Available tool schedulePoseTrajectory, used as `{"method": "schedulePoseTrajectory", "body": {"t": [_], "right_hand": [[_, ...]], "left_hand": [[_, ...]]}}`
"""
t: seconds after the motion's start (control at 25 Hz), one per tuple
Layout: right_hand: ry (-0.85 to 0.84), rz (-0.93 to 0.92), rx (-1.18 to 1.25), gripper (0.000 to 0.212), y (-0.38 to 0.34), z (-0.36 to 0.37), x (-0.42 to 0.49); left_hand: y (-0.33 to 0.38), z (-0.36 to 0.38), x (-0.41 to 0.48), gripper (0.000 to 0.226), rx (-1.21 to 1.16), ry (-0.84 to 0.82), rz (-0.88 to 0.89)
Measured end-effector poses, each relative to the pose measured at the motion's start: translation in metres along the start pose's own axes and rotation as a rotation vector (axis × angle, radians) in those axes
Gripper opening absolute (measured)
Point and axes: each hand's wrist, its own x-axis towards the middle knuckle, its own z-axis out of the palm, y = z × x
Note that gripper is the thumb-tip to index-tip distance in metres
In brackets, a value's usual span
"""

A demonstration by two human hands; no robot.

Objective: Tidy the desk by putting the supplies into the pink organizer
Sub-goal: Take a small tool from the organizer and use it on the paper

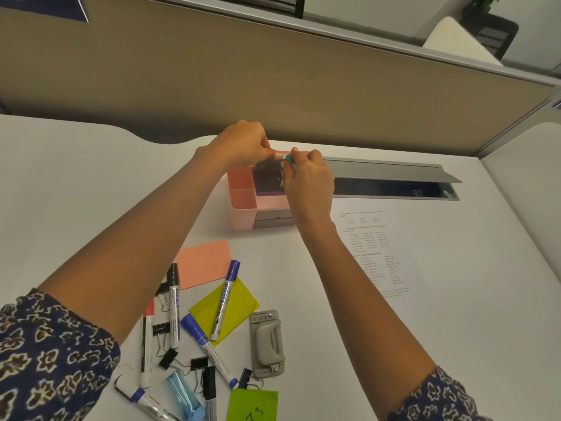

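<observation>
Left grip (239, 144) and right grip (306, 180) pinch a teal-tipped item (288, 158) over the organizer (243, 214), 12 o'clock. A slack pinch could drop it outside.

1. Same top on both arms: left sleeve (45, 354) near left, right sleeve (437, 396) near right, both dark navy.
2. The print's a busy all-over floral, blossoms outlined in cream and tan.
3. Sleeves look loose and end around the elbow.
4. Left hand (239, 144) and right hand (306, 183) are bare.
</observation>
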Motion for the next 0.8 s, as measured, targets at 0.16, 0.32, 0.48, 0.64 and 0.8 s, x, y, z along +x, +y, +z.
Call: {"method": "schedulePoseTrajectory", "body": {"t": [0.16, 0.32, 0.48, 0.64, 0.8], "right_hand": [[0.024, 0.001, 0.035, 0.039, 0.004, 0.0, -0.004], [0.029, 0.015, 0.126, 0.034, 0.009, -0.009, -0.005], [0.211, 0.126, 0.341, 0.029, 0.024, -0.031, -0.016], [0.39, 0.327, 0.667, 0.031, 0.056, -0.065, -0.039], [0.493, 0.514, 0.737, 0.036, 0.11, -0.1, -0.07]], "left_hand": [[0.004, -0.001, -0.005, 0.027, 0.016, -0.019, 0.005], [0.008, 0.003, -0.016, 0.026, 0.076, 0.029, 0.02], [0.009, 0.01, -0.028, 0.03, 0.148, 0.067, 0.057], [0.01, 0.022, -0.04, 0.031, 0.247, 0.155, 0.111], [0.009, 0.039, -0.052, 0.033, 0.34, 0.262, 0.14]]}}
